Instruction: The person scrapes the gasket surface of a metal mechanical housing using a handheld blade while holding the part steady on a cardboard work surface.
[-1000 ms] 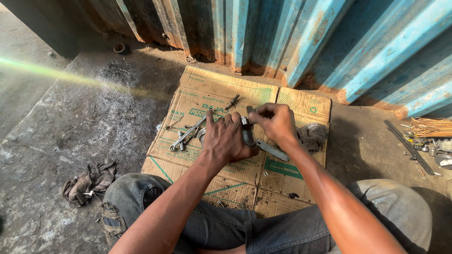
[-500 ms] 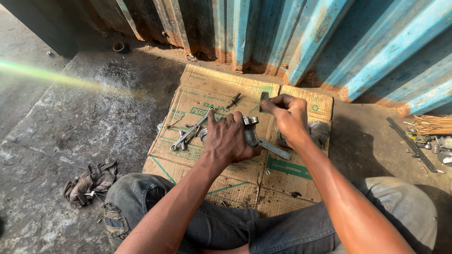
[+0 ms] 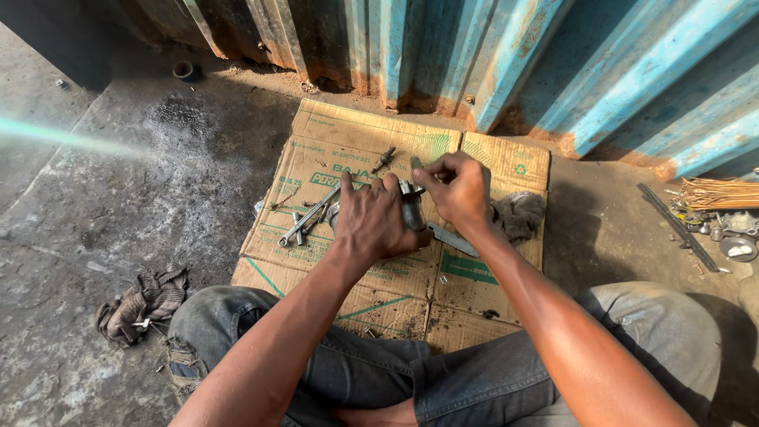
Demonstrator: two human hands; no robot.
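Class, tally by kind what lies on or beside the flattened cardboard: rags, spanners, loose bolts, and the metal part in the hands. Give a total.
Rags: 2, one on the floor, one on the cardboard
Spanners: 1
Loose bolts: 1
Held metal part: 1
Total: 5

- Flattened cardboard sheet (image 3: 332,150), brown with green print, spread on the concrete floor (image 3: 103,213).
- Spanners (image 3: 304,221), metal, lying crossed on the cardboard's left part.
- Dark bolt-like piece (image 3: 384,159), near the cardboard's far edge.
- Grey rag (image 3: 518,215), bunched at the cardboard's right side.
- Brown rag (image 3: 142,304), crumpled on the floor, left of the cardboard.
- Corrugated metal wall (image 3: 506,55), blue, rusted along its foot.
- Small round dark ring (image 3: 184,70), on the floor by the wall.
- Bundle of thin straw-coloured sticks (image 3: 723,194), far right.
- Long dark strip (image 3: 677,227), beside that bundle, with small metal parts (image 3: 739,237) near it.
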